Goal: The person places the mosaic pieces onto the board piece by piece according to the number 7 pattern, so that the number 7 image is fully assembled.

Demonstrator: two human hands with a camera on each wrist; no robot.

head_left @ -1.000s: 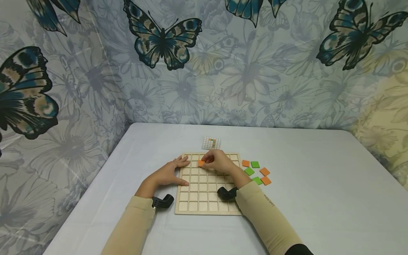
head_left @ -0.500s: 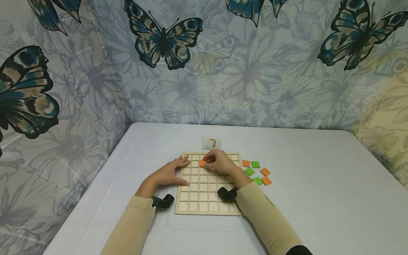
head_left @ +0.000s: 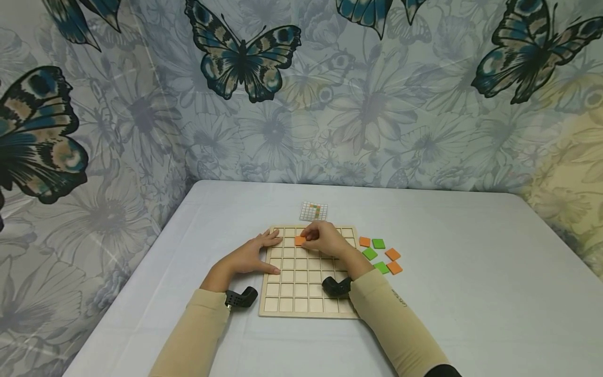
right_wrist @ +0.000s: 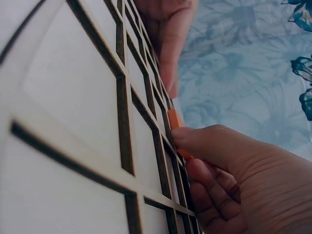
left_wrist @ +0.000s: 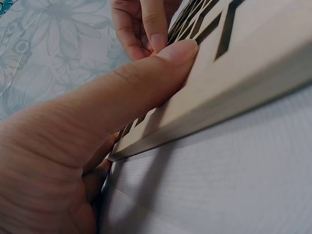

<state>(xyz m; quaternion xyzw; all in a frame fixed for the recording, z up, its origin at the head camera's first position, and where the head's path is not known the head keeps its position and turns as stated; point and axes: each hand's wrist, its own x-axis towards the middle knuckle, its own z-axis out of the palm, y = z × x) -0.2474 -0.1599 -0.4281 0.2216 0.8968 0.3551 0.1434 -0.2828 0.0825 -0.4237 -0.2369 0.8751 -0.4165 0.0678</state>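
A wooden grid board with square recesses lies on the white table. My right hand pinches an orange square tile over the board's far rows. In the right wrist view the thumb lies on the orange tile, and its lower part is hidden behind the fingers. My left hand spreads along the board's left edge, holding no tile. The left wrist view shows the left thumb lying straight across the board's rim.
Loose tiles lie right of the board, among them an orange tile and a green tile. Beyond the far edge is a small card printed with a grid and coloured squares. A butterfly-patterned cloth hangs behind the table.
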